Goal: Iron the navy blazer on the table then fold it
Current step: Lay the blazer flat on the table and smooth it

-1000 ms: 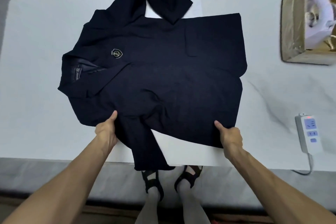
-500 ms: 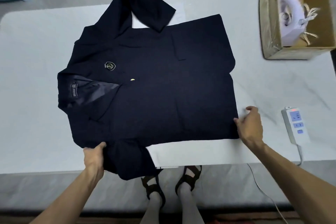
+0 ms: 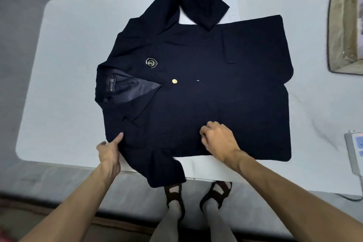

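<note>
Navy blazer (image 3: 206, 88): lies flat, front up, across the middle of the white tabletop (image 3: 68, 61). The long axis runs parallel to the near edge, with the collar toward the left edge and the hem toward the right edge. The cloth is dark, matte and fine-woven, and the front is smooth. The open collar shows a glossier lining (image 3: 135, 88). An embroidered crest badge (image 3: 151, 63) sits on the chest, with a round gold button (image 3: 174, 81) just beside the lapel point. The far sleeve (image 3: 196, 0) reaches the far edge and doubles back on itself. The near sleeve (image 3: 163, 167) hangs over the near edge.

Left hand (image 3: 110, 153): at the near shoulder, thumb laid on top of the cloth, fingers hidden beneath the edge, pinching it.

Right hand (image 3: 218, 139): on the front panel close to the near edge, fingers curled with the tips on the fabric. Whether they hold any cloth cannot be told.

Cardboard box (image 3: 343, 35): brown, at the far right corner, cut off by the frame. A white power strip (image 3: 353, 153) lies at the right edge. Sandalled feet (image 3: 174, 196) show below the near edge.
</note>
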